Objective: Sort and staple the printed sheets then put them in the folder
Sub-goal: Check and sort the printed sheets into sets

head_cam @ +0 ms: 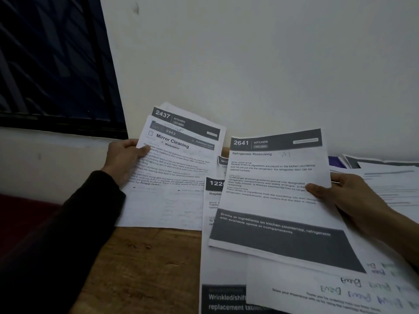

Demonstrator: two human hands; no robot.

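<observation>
Left hand point(123, 160) is gripping a fanned stack of sheets point(172, 177) at its left edge, thumb on top, "Mirror Cleaning" page in front. Right hand point(349, 196) is pinching the "Refrigerator Restocking" sheet point(276, 196) by its right edge. Hands are sitting well apart. Thin flat paper is overlapping more loose sheets point(226, 264) on the wooden table point(147, 268). Bare wood is showing lower left.

Wooden table point(145, 268) — printed sheets point(223, 264) scattered.

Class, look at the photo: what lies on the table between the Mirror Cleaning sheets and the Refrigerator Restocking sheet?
In the head view, another printed sheet, its number beginning 122, lies flat on the wooden table there.
</observation>
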